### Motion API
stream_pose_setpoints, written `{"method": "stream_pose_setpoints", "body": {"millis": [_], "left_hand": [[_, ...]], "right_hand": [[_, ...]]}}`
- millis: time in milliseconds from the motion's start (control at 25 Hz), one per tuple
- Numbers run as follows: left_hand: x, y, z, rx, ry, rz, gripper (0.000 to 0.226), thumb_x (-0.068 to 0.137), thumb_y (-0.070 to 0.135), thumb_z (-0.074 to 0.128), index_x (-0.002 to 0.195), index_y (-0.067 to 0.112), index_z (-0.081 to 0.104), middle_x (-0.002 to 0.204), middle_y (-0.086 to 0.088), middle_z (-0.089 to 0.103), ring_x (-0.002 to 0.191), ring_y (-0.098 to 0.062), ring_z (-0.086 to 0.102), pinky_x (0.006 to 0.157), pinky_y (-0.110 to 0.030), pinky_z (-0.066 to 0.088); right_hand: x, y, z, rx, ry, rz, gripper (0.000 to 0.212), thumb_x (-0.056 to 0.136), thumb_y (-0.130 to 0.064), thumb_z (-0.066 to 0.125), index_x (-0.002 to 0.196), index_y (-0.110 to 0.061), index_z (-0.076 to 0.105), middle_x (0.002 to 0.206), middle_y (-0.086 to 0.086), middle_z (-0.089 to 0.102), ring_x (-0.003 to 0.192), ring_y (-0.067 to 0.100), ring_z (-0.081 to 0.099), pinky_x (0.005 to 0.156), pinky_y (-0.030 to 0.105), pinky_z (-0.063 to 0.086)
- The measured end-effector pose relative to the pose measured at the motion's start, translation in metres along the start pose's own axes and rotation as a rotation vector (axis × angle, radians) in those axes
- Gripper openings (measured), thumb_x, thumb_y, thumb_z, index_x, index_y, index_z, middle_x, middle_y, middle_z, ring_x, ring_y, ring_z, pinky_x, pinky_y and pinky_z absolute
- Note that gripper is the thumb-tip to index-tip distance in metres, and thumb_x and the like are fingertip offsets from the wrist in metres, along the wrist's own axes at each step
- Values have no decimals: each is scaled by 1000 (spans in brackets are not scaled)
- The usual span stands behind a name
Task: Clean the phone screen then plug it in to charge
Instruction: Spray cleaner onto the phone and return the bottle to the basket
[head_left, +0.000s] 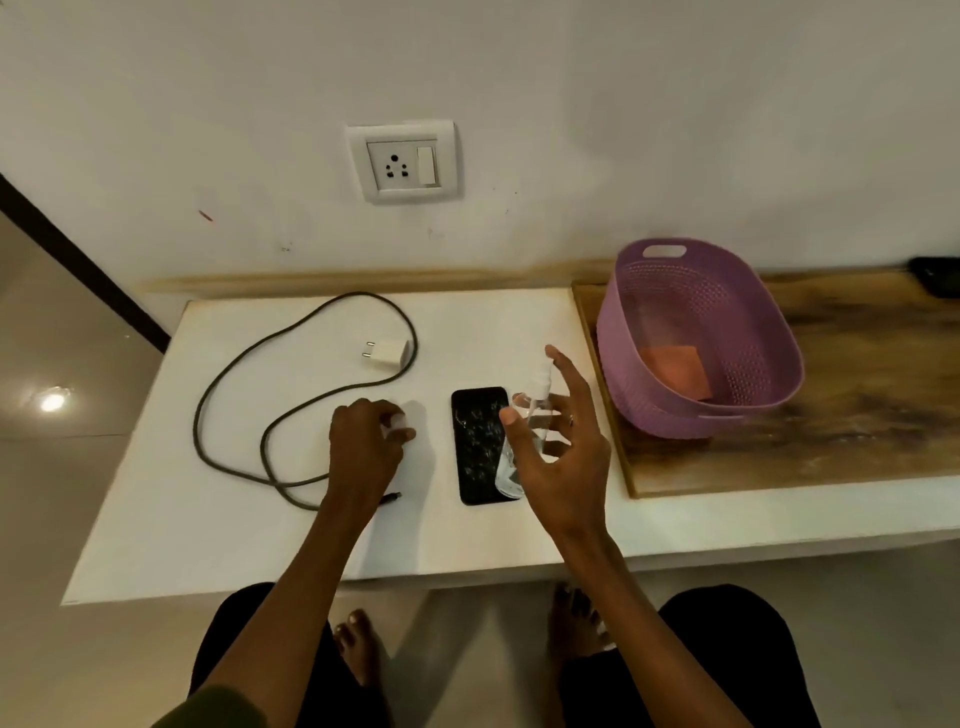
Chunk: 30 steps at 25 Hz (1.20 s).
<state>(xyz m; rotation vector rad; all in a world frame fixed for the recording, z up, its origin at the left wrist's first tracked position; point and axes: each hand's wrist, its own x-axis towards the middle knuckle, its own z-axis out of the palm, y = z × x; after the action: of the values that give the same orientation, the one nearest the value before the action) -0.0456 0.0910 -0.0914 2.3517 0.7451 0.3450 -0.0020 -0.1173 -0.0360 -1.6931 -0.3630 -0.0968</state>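
Observation:
A black phone (480, 444) lies face up on the white table (234, 530), its screen smeared and speckled. My right hand (558, 457) hovers over the phone's right edge and loosely holds a tilted clear spray bottle (535, 415). The thumb rests on the bottle's side and the forefinger reaches up by the nozzle. To the left of the phone, my left hand (363, 447) rests on the table, closed on a small white cap (398, 421). A white charger adapter (388, 353) lies behind, with its dark cable (228, 374) looped across the table. The cable's plug end (392, 498) is beside my left wrist.
A white wall socket with a switch (402, 163) sits above the table. At the right, a purple basket (649, 415) holding an orange cloth (675, 371) stands on a wooden board (857, 426). A dark object (940, 278) lies at the far right edge.

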Motion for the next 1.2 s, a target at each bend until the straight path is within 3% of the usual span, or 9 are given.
{"method": "stream_pose_setpoints", "body": {"millis": [160, 280, 360, 440, 520, 600, 720, 920, 1200], "left_hand": [[-1, -1, -3, 81, -88, -43, 50, 74, 22, 84, 119, 8, 68, 111, -14, 68, 105, -32, 61, 96, -41, 44], [-9, 6, -8, 199, -2, 40, 59, 82, 32, 76, 135, 15, 56, 131, -12, 59, 124, -33, 48, 104, -41, 33], [-18, 19, -9, 139, 38, 182, 57, 85, 38, 72, 136, 19, 55, 130, -9, 60, 123, -31, 47, 101, -41, 35], [-24, 33, -4, 8, -175, 251, 75, 77, 50, 75, 141, 24, 47, 134, -5, 55, 123, -27, 45, 102, -41, 35], [-27, 42, 4, 52, -417, 279, 107, 62, 64, 79, 149, 28, 28, 148, -2, 38, 132, -25, 34, 109, -43, 30], [-23, 43, 12, 159, -529, 297, 133, 49, 71, 81, 153, 29, 9, 159, -2, 17, 141, -27, 20, 115, -48, 24], [-11, 41, 18, 255, -621, 289, 153, 42, 69, 86, 153, 29, -11, 164, -3, -4, 148, -34, 7, 118, -55, 18], [-3, 34, 23, 331, -706, 290, 161, 42, 57, 92, 150, 26, -22, 163, -4, -6, 145, -37, 10, 117, -56, 19], [1, 26, 23, 234, -688, 239, 160, 43, 49, 95, 152, 19, -19, 162, -3, 8, 141, -31, 17, 117, -49, 24]], "right_hand": [[3, 2, -2, -34, -20, -32, 64, 88, -41, 66, 144, -42, 35, 90, -8, 61, 79, 13, 61, 69, 17, 55], [6, 0, -4, -72, -45, -71, 65, 90, -39, 63, 147, -39, 31, 126, -21, 56, 102, 0, 57, 79, 7, 50], [6, 1, -5, -39, -48, -32, 65, 89, -39, 64, 146, -38, 32, 141, -27, 43, 110, 4, 56, 74, 24, 60], [7, 7, -9, -67, -38, -3, 65, 87, -39, 67, 143, -38, 34, 140, -22, 44, 110, 10, 57, 64, 35, 63], [8, 15, -14, -197, -32, -31, 66, 86, -38, 68, 142, -37, 34, 132, -12, 53, 104, 1, 58, 64, 24, 61], [11, 19, -21, -329, -62, -49, 67, 86, -40, 68, 143, -41, 33, 127, -11, 57, 94, -7, 57, 62, 18, 59], [11, 26, -27, -429, -73, -46, 61, 87, -46, 65, 139, -44, 35, 124, -16, 56, 90, -7, 58, 68, 33, 62], [12, 34, -31, -509, -66, -19, 55, 89, -44, 62, 137, -46, 34, 98, -4, 61, 68, 12, 59, 63, 39, 61], [16, 32, -39, -586, -30, 24, 53, 88, -31, 67, 134, -33, 41, 111, 7, 66, 84, 21, 65, 78, 42, 61]]}}
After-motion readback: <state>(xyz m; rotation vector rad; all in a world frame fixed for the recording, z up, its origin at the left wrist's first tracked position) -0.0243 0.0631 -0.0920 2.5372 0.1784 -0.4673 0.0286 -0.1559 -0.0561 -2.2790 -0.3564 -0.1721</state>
